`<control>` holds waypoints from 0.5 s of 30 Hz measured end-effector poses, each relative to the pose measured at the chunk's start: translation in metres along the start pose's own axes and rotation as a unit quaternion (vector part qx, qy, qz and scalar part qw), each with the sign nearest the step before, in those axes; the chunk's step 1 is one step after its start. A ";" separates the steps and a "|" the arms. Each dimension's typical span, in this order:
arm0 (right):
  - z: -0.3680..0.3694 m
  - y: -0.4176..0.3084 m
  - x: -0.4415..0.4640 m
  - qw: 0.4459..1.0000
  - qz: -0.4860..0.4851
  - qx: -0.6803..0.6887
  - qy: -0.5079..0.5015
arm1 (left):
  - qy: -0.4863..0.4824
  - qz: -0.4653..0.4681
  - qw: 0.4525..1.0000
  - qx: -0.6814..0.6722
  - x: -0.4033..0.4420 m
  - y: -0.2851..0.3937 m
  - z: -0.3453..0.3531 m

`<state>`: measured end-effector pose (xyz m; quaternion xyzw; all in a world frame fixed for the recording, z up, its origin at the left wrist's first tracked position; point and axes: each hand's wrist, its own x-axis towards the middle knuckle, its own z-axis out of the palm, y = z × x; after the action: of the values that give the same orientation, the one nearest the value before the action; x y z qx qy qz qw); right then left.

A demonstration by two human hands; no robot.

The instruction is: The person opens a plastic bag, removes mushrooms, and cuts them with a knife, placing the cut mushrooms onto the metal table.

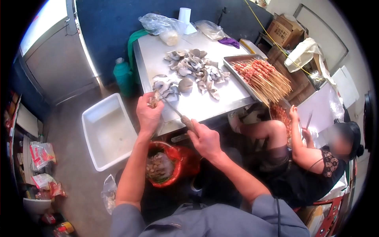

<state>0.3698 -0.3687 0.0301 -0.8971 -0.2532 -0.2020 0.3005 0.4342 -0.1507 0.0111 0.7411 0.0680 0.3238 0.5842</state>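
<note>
My left hand is closed around a small piece of oyster mushroom, held over the table's near left corner. In my right hand is a knife with a wooden handle, my fingers wrapped round it. Its blade points up and left, with the tip close to the mushroom piece; whether it touches cannot be made out. Grey oyster mushrooms lie in a loose pile on the white table. Below my hands stands a red bag-lined bucket with pale mushroom scraps inside.
A white plastic tub sits on the floor at left. On the table's right is a metal tray of meat skewers. Plastic bags lie at the back. A seated person works with meat at right. A green bottle stands beside the table.
</note>
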 end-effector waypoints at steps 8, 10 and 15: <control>-0.008 -0.006 0.012 0.998 0.012 -0.037 -0.051 | -0.026 0.006 0.999 -0.018 0.000 0.000 -0.002; -0.003 -0.009 0.019 0.998 0.004 -0.041 -0.051 | -0.039 -0.001 0.999 -0.004 0.000 0.000 -0.004; 0.011 -0.017 0.049 0.993 0.008 -0.080 -0.083 | -0.030 0.032 0.999 0.006 -0.001 -0.003 0.000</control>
<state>0.4011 -0.3339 0.0550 -0.9339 -0.2528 -0.1444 0.2074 0.4339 -0.1506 0.0083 0.7555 0.0289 0.3197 0.5711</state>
